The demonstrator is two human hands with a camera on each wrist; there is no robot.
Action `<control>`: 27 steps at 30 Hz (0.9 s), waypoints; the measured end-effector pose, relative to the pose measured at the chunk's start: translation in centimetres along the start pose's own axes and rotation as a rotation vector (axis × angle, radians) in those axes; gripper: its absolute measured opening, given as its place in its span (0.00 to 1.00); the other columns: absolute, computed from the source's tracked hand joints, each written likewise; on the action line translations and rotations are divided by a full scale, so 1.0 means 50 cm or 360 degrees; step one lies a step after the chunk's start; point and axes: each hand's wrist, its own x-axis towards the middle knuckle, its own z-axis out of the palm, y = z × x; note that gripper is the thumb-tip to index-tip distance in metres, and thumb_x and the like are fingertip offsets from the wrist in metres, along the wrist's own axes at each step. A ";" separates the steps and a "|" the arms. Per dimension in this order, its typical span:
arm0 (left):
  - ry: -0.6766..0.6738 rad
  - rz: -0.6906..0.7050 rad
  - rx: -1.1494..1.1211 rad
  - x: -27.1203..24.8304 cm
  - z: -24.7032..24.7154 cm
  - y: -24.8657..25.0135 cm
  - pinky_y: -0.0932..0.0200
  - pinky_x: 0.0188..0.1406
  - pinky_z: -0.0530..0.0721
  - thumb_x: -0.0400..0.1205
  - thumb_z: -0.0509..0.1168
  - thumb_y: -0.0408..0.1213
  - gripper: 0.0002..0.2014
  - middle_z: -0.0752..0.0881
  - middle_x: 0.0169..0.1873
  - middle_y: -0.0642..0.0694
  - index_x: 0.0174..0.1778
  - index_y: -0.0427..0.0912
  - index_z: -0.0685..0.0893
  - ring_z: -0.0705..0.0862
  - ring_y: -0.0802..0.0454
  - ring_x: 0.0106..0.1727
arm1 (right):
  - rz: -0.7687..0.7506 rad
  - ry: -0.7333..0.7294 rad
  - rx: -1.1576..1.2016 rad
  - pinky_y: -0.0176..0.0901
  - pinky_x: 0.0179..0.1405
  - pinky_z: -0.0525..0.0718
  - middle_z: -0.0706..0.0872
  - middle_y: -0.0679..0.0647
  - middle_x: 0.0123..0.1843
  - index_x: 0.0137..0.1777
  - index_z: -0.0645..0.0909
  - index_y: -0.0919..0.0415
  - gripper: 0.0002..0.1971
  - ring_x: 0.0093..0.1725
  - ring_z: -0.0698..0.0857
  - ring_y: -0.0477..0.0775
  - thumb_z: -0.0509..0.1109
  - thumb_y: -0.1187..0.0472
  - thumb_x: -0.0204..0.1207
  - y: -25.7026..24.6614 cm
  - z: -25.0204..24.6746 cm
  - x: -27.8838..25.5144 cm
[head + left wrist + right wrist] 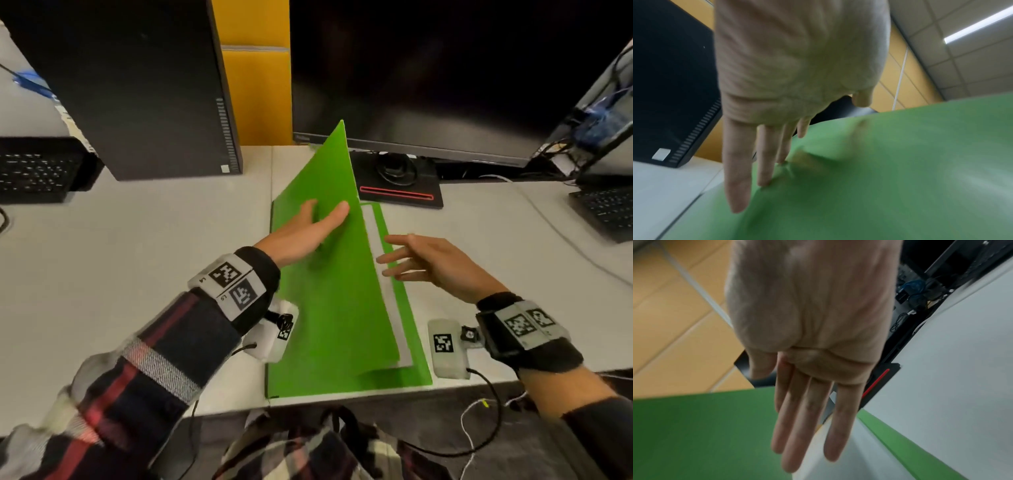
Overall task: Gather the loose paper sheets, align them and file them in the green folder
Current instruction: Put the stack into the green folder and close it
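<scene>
Meanwhile, at a white desk (137, 240), a person's left hand (305, 233) presses flat, fingers straight, against the raised front cover of the green folder (329, 308), which lies open near the desk's front edge with its cover tilted up. The paper sheets (376, 240) rest inside on the folder's back panel, showing as a white strip along its right side. The right hand (435, 262) hovers above them, fingers extended and spread, holding nothing. A dark monitor (445, 68) and computer tower (137, 85) stand behind.
</scene>
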 end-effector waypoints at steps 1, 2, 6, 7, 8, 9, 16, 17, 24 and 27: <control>-0.0016 -0.0016 0.0055 0.012 0.020 -0.009 0.44 0.77 0.62 0.80 0.47 0.65 0.39 0.56 0.83 0.45 0.83 0.50 0.44 0.63 0.45 0.81 | 0.0012 -0.0046 0.0069 0.41 0.48 0.89 0.91 0.50 0.50 0.64 0.77 0.48 0.31 0.47 0.90 0.52 0.65 0.32 0.64 -0.006 -0.014 -0.012; -0.0022 -0.0039 0.0111 0.023 0.040 -0.021 0.45 0.78 0.59 0.80 0.49 0.64 0.40 0.54 0.83 0.44 0.83 0.48 0.44 0.61 0.45 0.82 | 0.0025 -0.0076 0.0097 0.40 0.45 0.89 0.90 0.52 0.50 0.64 0.76 0.45 0.35 0.47 0.89 0.53 0.68 0.29 0.58 -0.010 -0.024 -0.020; -0.0011 -0.0172 0.0372 0.063 0.108 -0.087 0.41 0.81 0.56 0.78 0.57 0.61 0.43 0.50 0.84 0.41 0.83 0.46 0.46 0.55 0.41 0.83 | 0.0118 -0.0111 -0.0181 0.40 0.43 0.90 0.82 0.61 0.50 0.79 0.60 0.55 0.37 0.44 0.85 0.55 0.72 0.57 0.73 0.009 -0.039 -0.031; 0.0005 -0.0199 0.0503 0.071 0.121 -0.104 0.37 0.81 0.55 0.77 0.59 0.62 0.44 0.47 0.84 0.41 0.83 0.46 0.46 0.53 0.40 0.83 | 0.0156 -0.0101 -0.0269 0.39 0.42 0.89 0.81 0.59 0.49 0.81 0.57 0.59 0.38 0.41 0.85 0.54 0.71 0.66 0.74 0.021 -0.039 -0.030; 0.0021 -0.0220 0.0643 0.078 0.132 -0.119 0.33 0.80 0.55 0.76 0.60 0.62 0.45 0.45 0.84 0.41 0.82 0.48 0.46 0.50 0.39 0.84 | 0.0203 -0.0103 -0.0372 0.38 0.39 0.89 0.80 0.57 0.50 0.81 0.56 0.61 0.39 0.38 0.86 0.53 0.71 0.70 0.73 0.035 -0.040 -0.026; 0.0027 -0.0238 0.0765 0.084 0.143 -0.132 0.30 0.79 0.53 0.76 0.61 0.62 0.45 0.43 0.84 0.42 0.82 0.49 0.45 0.47 0.38 0.84 | 0.0240 -0.0119 -0.0475 0.36 0.37 0.89 0.78 0.55 0.49 0.81 0.56 0.63 0.39 0.35 0.86 0.50 0.72 0.73 0.72 0.051 -0.040 -0.021; 0.0012 -0.0276 0.1235 0.103 0.199 -0.190 0.28 0.77 0.42 0.77 0.53 0.67 0.45 0.32 0.82 0.43 0.82 0.53 0.37 0.35 0.38 0.83 | 0.0343 -0.0059 -0.1188 0.40 0.42 0.73 0.83 0.65 0.57 0.78 0.61 0.66 0.37 0.53 0.84 0.61 0.74 0.62 0.72 0.143 0.006 0.015; 0.0001 -0.0278 0.1247 0.107 0.203 -0.192 0.28 0.76 0.41 0.77 0.52 0.67 0.44 0.32 0.82 0.43 0.82 0.54 0.36 0.35 0.37 0.82 | 0.0365 -0.0016 -0.1196 0.37 0.42 0.70 0.82 0.67 0.62 0.78 0.60 0.66 0.38 0.57 0.83 0.62 0.74 0.60 0.72 0.151 0.012 0.017; 0.0006 -0.0261 0.1145 0.115 0.152 -0.174 0.31 0.78 0.57 0.76 0.68 0.51 0.41 0.48 0.83 0.43 0.81 0.55 0.53 0.50 0.34 0.82 | 0.0546 0.0200 -0.1229 0.51 0.71 0.72 0.65 0.66 0.73 0.76 0.61 0.68 0.44 0.69 0.74 0.67 0.80 0.55 0.65 0.146 0.018 0.049; 0.0222 -0.0554 0.0966 0.101 0.120 -0.189 0.34 0.77 0.63 0.72 0.73 0.50 0.47 0.51 0.80 0.34 0.81 0.44 0.54 0.53 0.33 0.81 | 0.0628 0.0247 -0.1178 0.51 0.70 0.73 0.65 0.67 0.74 0.76 0.61 0.70 0.44 0.72 0.71 0.66 0.80 0.56 0.66 0.136 0.020 0.062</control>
